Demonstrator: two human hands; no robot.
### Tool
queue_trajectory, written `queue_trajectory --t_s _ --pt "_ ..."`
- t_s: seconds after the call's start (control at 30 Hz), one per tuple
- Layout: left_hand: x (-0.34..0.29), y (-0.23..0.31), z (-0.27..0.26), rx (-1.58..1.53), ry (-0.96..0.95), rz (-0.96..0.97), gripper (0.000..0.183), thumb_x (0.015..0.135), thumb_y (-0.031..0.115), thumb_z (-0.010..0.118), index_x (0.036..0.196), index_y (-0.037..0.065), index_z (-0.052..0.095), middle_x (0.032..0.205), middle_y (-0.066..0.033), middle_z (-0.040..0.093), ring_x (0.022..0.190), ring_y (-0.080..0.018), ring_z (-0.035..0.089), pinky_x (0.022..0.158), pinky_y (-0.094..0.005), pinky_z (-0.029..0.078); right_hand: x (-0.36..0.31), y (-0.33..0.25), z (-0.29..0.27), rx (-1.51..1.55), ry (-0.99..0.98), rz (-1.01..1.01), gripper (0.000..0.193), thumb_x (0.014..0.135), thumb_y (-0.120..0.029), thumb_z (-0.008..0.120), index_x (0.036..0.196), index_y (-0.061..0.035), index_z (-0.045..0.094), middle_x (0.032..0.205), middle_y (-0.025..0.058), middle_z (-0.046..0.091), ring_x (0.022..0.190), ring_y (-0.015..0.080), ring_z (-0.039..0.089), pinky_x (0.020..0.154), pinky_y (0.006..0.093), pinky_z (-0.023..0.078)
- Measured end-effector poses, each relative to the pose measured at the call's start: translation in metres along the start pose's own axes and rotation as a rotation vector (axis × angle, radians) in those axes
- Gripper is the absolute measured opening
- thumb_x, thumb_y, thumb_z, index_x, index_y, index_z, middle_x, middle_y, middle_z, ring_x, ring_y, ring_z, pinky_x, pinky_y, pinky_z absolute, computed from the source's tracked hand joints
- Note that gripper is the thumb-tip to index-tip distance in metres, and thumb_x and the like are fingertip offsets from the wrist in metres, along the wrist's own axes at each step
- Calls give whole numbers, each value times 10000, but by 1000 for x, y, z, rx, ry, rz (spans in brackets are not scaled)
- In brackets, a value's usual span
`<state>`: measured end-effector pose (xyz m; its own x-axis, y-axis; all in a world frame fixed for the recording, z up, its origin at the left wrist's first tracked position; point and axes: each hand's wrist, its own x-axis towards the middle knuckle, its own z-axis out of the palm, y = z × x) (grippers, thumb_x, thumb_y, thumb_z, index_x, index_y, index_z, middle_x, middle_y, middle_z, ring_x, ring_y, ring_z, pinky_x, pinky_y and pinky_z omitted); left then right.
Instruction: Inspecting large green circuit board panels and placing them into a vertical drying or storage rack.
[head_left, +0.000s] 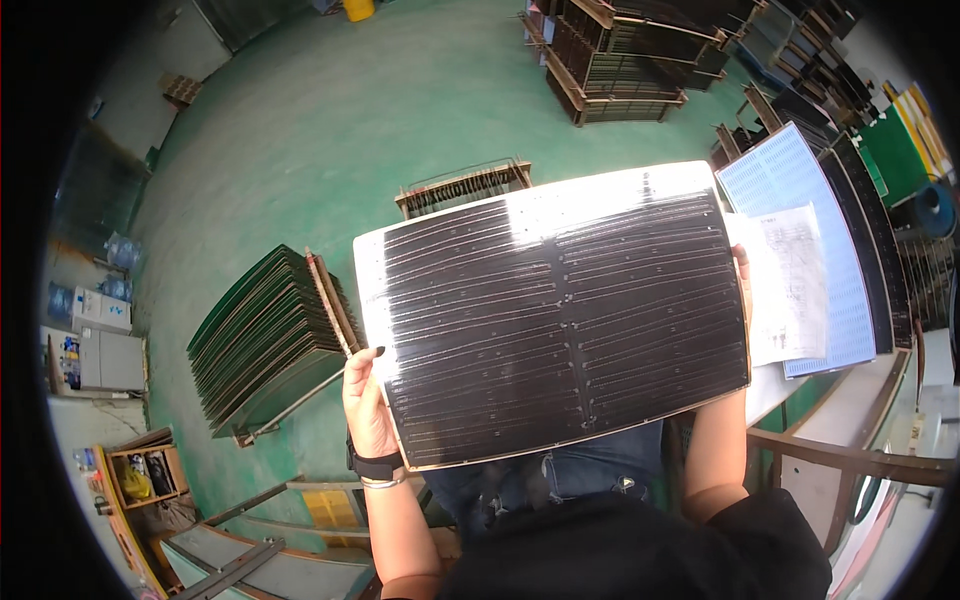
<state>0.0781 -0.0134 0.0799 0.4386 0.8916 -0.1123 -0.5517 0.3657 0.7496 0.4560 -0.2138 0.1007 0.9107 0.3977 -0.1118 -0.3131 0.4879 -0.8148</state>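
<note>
A large, thin black circuit board panel (480, 330) with rows of fine slits and a pale edge is held up in front of my body. Bright light glares off its top and left side. My left hand (368, 400) grips the left edge, thumb over the front face; a dark band and a bracelet circle that wrist. At the opposite edge, my right hand (741, 262) shows only its fingertips, the rest being hidden behind the panel. Right of the panel, a sheet of printed paper (795, 290) lies against a light blue perforated board (835, 260).
On the green floor (300, 130) stand a rack of upright dark panels (265, 340) at left and a smaller rack (465, 188) beyond my panel. Stacked racks (640, 70) stand at far right. A metal-framed bench (850, 455) is at my right, a wooden shelf (145, 480) at lower left.
</note>
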Motion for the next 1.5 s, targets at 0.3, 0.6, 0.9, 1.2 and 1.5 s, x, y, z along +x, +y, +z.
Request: queue_trajectory --t_s 0.3,0.6,0.9,1.2,1.5 --pt "2 -5 -6 -29 -41 4 211 871 -16 500 1073 46 509 1063 -129 583 941 -212 605 803 -328 545 1 -1 -2 64 32 136 219 888 -57 502 1107 -46 515 1001 88 606 882 122 608 696 183 547" --pt "10 -33 -2 8 84 -243 278 936 171 451 1186 57 492 1134 -73 574 1024 -176 549 908 -335 445 -30 19 23 238 -162 312 427 918 -308 395 1283 -89 368 1249 111 473 1061 218 526 843 338 456" --pt "-4 -122 33 -137 -77 -485 270 903 141 522 1158 117 437 1125 -84 548 956 -210 582 821 -361 497 -87 79 68 -297 -187 -86 469 899 -42 465 1330 15 287 1264 88 461 1163 163 434 1005 290 300" --pt "39 -91 -61 1341 -6 122 233 892 2 453 1096 6 567 1019 -97 618 846 -150 610 722 -257 502 69 124 37 -1122 -241 -516 399 887 -66 486 1268 27 408 1112 229 558 992 244 574 846 294 432" --pt "55 -76 -63 872 191 -129 217 936 88 430 1113 16 533 1013 -108 599 775 -128 611 550 -216 525 106 226 19 -1250 -376 -363 468 840 11 474 1289 -99 407 1024 276 561 906 442 548 759 434 460"
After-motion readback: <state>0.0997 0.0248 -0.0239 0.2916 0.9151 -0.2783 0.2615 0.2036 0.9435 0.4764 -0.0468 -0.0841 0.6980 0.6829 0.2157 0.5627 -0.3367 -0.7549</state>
